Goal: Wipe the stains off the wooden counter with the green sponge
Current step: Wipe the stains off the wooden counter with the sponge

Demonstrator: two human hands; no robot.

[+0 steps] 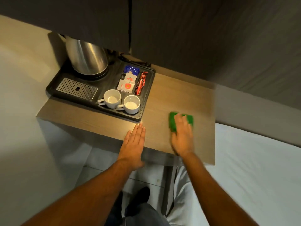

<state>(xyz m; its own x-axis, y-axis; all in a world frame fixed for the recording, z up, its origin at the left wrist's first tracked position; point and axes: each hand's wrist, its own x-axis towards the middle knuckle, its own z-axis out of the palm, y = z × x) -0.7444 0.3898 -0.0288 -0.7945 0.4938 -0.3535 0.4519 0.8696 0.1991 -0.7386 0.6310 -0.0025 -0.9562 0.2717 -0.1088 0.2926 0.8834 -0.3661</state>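
The flat green rectangular sponge is pressed onto the brown wood-grain counter under the right hand, whose fingers are spread flat over it rather than curled around it; it lies on the right part of the counter, toward the near edge. The left hand is laid open, palm down, on the near edge, holding nothing.

Because the sponge is only pinned from above, it could be slid out from under the palm if a stroke is pushed hard. A sweep carried too far left could be driven into the black plastic tray, and the nearer of the two white ceramic cups could be knocked. A stroke carried past the near or right edge could drop the sponge toward the white bedding.

No stains can be made out on the wood; the right hand and sponge are blurred. The top of the steel kettle is hidden by the dark overhead cabinet, and the sachet labels cannot be read.
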